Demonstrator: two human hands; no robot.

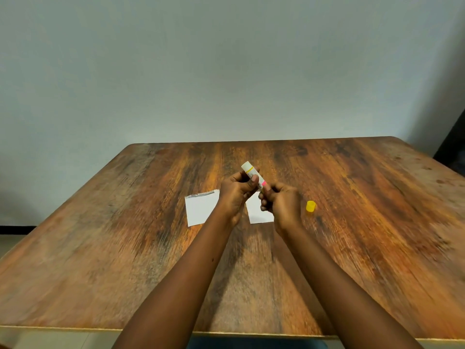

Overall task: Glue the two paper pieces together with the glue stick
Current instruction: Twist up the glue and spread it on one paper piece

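Head view: left hand (236,195) fingers grip the uncapped glue stick (252,174) above two paper pieces (201,207) on the worktop (125,235); right hand (281,205) fingers pinch its base, likely twisting; yellow cap (310,206) stands aside.

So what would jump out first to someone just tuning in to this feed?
Both hands meet mid-table on the glue stick: the left hand grips its body, the right hand pinches its lower end. Its yellow cap stands off to the right, and two white paper pieces lie flat beneath the hands.
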